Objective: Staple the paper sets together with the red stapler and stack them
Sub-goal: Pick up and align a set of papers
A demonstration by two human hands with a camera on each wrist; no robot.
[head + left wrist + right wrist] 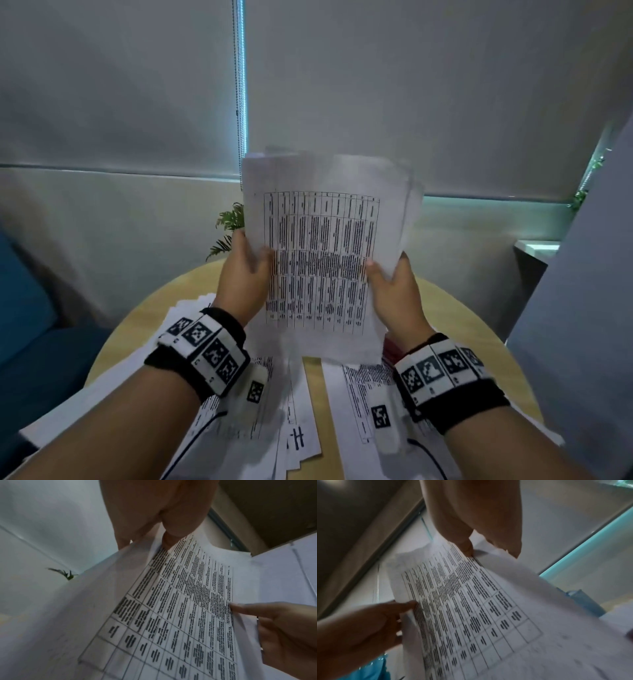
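Grey roller blinds (411, 85) filled the far wall; near us sat a round wooden table (462, 308) littered with loose printed sheets (346, 394).

We had one paper set (322, 260) raised upright off the table, printed grid facing us. Our left hand (245, 274) pinched its left edge, thumb on the front, fingers behind. Our right hand (395, 291) pinched the right edge the same way. Both wrist views confirmed thumbs on the printed face. Both grips closed on the paper, neither hand free.

Top edges looked fanned: sheets were offset at the far right corner, so the set wasn't squared yet. Judgement: we were at the align step, staple not in.

Red stapler (394, 349): only a sliver of red showed below the set's near right corner, by the right wrist. We think that's it but can't confirm.

Risks from here:
- Stapling with sheets still offset would miss the back pages.
- Releasing one hand to reach the stapler could let the set splay or drop onto the loose sheets and mix.
- Wrist cables (202, 435) lay over the papers; a reach could drag them.
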